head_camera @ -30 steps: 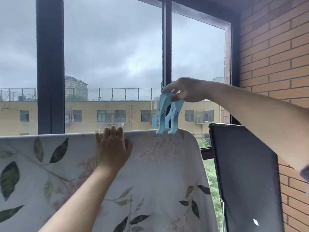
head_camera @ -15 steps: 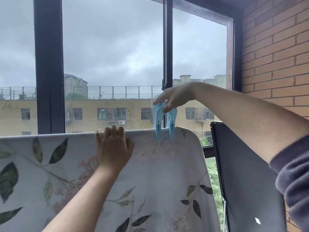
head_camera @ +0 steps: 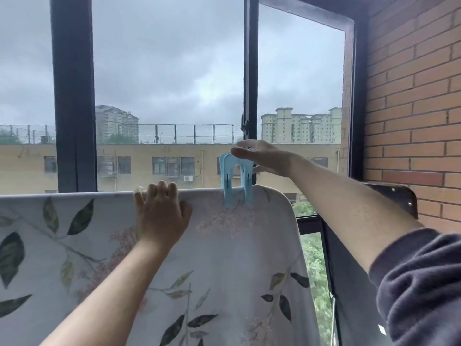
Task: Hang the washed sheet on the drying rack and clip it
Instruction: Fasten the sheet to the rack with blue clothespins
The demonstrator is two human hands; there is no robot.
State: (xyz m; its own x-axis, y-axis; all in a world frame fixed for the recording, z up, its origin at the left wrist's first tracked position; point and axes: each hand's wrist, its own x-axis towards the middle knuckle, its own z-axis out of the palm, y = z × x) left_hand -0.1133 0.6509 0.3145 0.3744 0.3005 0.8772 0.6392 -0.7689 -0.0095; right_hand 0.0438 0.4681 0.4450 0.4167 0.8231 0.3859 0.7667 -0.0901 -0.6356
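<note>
A white sheet [head_camera: 224, 258] printed with green leaves hangs over the top bar of the drying rack, and the bar itself is hidden under the cloth. A light blue clip [head_camera: 235, 181] straddles the sheet's top edge near its right corner, jaws down over the fold. My right hand [head_camera: 264, 158] reaches in from the right and touches the clip's upper handles with fairly straight fingers. Left of the clip, my left hand [head_camera: 162, 216] grips the covered bar, fingers curled over the top edge.
Just behind the rack stands a dark-framed window [head_camera: 74, 96]. A brick wall [head_camera: 411, 121] closes the right side, with a dark metal bracket [head_camera: 394, 198] on it. Below the bracket, a dark panel [head_camera: 354, 283] hangs right of the sheet.
My right hand brought the clip down from above the sheet onto its top edge. The clip now sits clamped there and the fingers have straightened. My left hand stayed put.
</note>
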